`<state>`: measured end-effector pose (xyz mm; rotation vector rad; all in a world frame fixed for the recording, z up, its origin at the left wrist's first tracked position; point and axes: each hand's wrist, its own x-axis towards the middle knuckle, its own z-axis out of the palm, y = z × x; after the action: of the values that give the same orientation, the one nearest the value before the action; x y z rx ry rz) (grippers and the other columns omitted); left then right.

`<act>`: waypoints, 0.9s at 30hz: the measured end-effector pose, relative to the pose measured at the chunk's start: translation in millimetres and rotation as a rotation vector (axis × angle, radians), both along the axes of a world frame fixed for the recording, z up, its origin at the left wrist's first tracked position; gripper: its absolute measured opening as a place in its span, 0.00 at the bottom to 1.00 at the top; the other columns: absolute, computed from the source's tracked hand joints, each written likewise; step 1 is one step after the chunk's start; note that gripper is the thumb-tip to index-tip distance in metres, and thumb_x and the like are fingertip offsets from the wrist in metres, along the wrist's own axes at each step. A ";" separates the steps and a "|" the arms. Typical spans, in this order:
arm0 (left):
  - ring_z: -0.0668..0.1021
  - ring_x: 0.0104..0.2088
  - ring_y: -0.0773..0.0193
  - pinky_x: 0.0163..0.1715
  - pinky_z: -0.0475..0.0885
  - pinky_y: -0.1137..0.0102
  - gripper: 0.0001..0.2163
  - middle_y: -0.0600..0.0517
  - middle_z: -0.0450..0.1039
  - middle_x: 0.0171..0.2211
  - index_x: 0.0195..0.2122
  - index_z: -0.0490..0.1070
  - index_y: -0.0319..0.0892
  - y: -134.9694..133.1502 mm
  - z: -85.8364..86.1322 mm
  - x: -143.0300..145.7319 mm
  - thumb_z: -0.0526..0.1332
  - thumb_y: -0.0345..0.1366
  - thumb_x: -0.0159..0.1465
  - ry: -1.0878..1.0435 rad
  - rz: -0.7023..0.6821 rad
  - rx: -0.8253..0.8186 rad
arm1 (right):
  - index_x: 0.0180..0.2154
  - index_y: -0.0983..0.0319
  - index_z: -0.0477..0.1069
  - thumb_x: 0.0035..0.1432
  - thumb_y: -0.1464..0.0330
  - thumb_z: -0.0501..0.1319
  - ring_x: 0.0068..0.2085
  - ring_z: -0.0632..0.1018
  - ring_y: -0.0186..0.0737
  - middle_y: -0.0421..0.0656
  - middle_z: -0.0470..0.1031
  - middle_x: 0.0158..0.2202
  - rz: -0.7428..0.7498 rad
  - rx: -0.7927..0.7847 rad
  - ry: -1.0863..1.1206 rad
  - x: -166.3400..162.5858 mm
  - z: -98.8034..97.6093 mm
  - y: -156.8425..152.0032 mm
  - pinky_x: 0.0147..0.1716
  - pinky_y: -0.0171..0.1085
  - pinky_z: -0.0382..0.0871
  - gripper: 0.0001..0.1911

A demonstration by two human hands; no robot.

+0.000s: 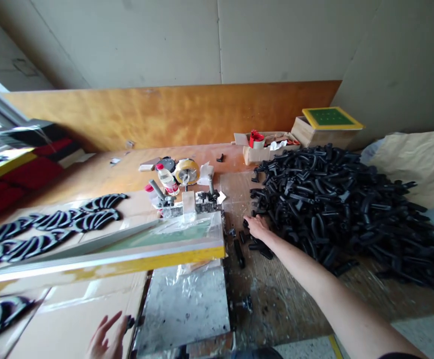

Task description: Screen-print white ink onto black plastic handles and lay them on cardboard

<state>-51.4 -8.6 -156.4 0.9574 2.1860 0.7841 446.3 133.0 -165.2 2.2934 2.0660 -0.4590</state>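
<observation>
My right hand (257,228) reaches to the left edge of a large heap of black plastic handle-like parts (325,199). Its fingers are closed around a small black part (245,223), mostly covered by them. Several loose black parts, one a longer black piece (239,253), lie just below that hand. At the lower left, my left hand (106,338) is open with fingers apart, beside a black knob (129,323) at the edge of a grey metal plate (187,304). Above the plate, a screen-printing frame (187,254) with green mesh is tilted, clamped at its far side.
Curved black parts (52,222) lie in rows on cardboard at left. Behind the frame stand a bottle with a red cap (167,180) and a tape roll (187,172). A cardboard box (252,155) and a green-yellow screen (331,117) sit at the back right.
</observation>
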 end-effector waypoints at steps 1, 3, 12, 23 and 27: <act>0.67 0.61 0.35 0.58 0.64 0.46 0.27 0.52 0.54 0.68 0.46 0.73 0.51 0.8 7.0 6.7 0.59 0.59 0.49 0.002 -0.002 0.005 | 0.59 0.54 0.65 0.59 0.77 0.53 0.51 0.71 0.47 0.47 0.77 0.47 0.009 0.001 -0.002 -0.2 0.1 -11.6 0.51 0.44 0.55 0.27; 0.67 0.60 0.36 0.59 0.63 0.47 0.28 0.50 0.55 0.68 0.47 0.73 0.48 2.7 17.1 14.8 0.58 0.60 0.51 0.007 -0.001 0.030 | 0.61 0.55 0.63 0.58 0.77 0.54 0.54 0.70 0.47 0.47 0.78 0.46 0.037 0.033 -0.006 1.5 2.0 -33.2 0.55 0.47 0.52 0.29; 0.69 0.60 0.47 0.59 0.65 0.55 0.23 0.44 0.64 0.63 0.43 0.74 0.43 45.5 18.1 3.5 0.59 0.55 0.54 -0.081 -0.114 0.265 | 0.58 0.64 0.66 0.65 0.70 0.54 0.51 0.74 0.47 0.52 0.76 0.49 -0.042 0.414 0.195 -74.2 30.9 -78.8 0.55 0.45 0.60 0.20; 0.77 0.49 0.56 0.51 0.71 0.61 0.19 0.45 0.75 0.48 0.42 0.75 0.41 108.7 100.7 29.1 0.64 0.50 0.56 -0.231 -0.241 0.559 | 0.45 0.61 0.77 0.65 0.70 0.57 0.46 0.71 0.42 0.44 0.77 0.41 0.327 0.423 0.307 -226.4 15.9 -57.7 0.50 0.40 0.63 0.12; 0.75 0.31 0.67 0.39 0.75 0.67 0.19 0.53 0.73 0.29 0.45 0.73 0.39 126.6 131.5 34.7 0.57 0.49 0.62 -0.397 -0.205 0.735 | 0.51 0.59 0.74 0.65 0.68 0.56 0.50 0.69 0.45 0.46 0.75 0.47 0.278 0.428 0.240 -232.8 20.0 -67.4 0.54 0.44 0.60 0.15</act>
<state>-16.6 118.0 -24.8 1.2093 1.4334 1.5706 213.5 65.6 -145.2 2.1749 2.7889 -0.3159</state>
